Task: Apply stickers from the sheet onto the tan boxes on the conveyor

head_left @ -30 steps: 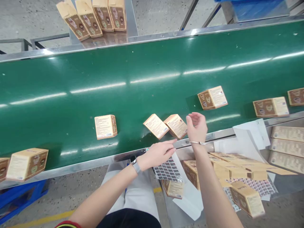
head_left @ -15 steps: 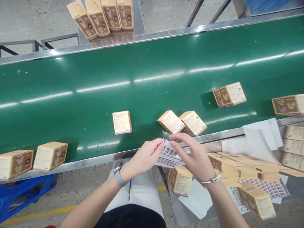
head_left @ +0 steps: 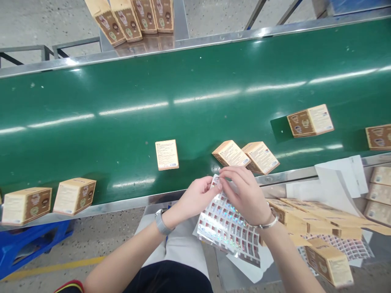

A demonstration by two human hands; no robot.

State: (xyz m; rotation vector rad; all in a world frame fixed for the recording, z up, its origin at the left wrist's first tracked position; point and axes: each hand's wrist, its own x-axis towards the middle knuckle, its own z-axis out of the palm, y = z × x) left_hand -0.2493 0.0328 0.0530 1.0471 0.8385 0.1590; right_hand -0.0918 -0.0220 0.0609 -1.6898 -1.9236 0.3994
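A shiny sheet of small stickers (head_left: 230, 228) hangs tilted below my hands over the belt's near edge. My left hand (head_left: 200, 195), with a grey watch on the wrist, pinches the sheet's upper corner. My right hand (head_left: 244, 193), wearing a bracelet, has its thumb and fingers pressed together at the same corner; whether it grips the sheet or a single sticker is too small to tell. Just beyond the right hand, two tan boxes (head_left: 231, 154) (head_left: 262, 157) lean together on the green belt (head_left: 128, 89). Another box (head_left: 167, 154) lies farther left.
More boxes stand on the belt at the near left (head_left: 75, 196) and right (head_left: 310, 121). A side table (head_left: 238, 280) at lower right bears tan boxes (head_left: 330, 260), white papers and sticker sheets. Several tall boxes (head_left: 126, 20) stand beyond the belt. A blue stool (head_left: 30, 248) is at lower left.
The boxes on the belt have shifted to the right. The sticker sheet has turned to show its face more fully, and the box behind it is now hidden. My right fingers have closed at its corner.
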